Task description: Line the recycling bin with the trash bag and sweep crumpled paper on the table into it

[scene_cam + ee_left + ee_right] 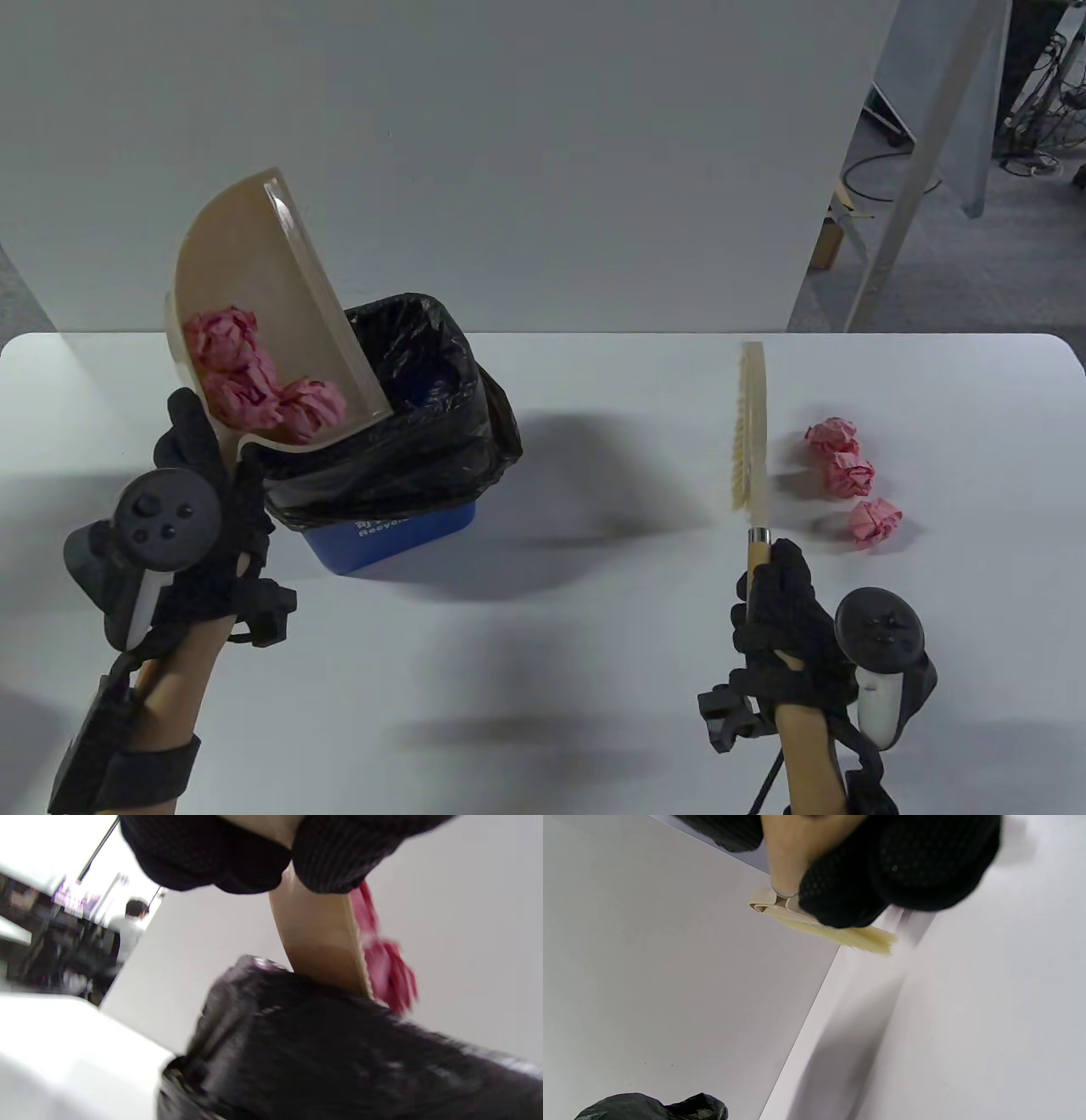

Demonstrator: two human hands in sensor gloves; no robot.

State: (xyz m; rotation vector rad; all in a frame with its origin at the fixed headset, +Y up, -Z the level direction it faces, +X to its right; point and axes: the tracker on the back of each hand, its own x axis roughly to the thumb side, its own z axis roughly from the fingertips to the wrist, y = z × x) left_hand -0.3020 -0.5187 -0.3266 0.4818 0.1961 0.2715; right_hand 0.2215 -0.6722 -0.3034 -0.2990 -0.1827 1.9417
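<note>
Table view, left hand (199, 501): gripping the handle end of the tan dustpan (254, 289), fingers curled round it, tilting it above the bin.
Table view, dustpan load: carrying several pink paper balls (254, 378), these bunching at its lower end over the near left rim of the bin.
Table view, bin (390, 535): standing on the white table (543, 679), blue, lined with a black trash bag (441, 424) draping over its rim.
Table view, right hand (785, 615): clenching the wooden handle of the brush (751, 433), holding it pointing away from the person, bristles facing left.
Table view, loose paper: three pink crumpled balls (851, 475) lying on the table just right of the brush, well apart from the bin.
Left wrist view: blurring badly; gloved fingers (339, 853) wrapping the dustpan (322, 942), pink paper (390, 971) showing beside its edge, black bag (339, 1056) filling the lower part; a person standing far off at left.
Right wrist view: gloved fingers (903, 861) closing round the brush (835, 931) by its metal collar, pale bristles sticking out rightward; a corner of the black bag (653, 1107) peeking in at the bottom left.
</note>
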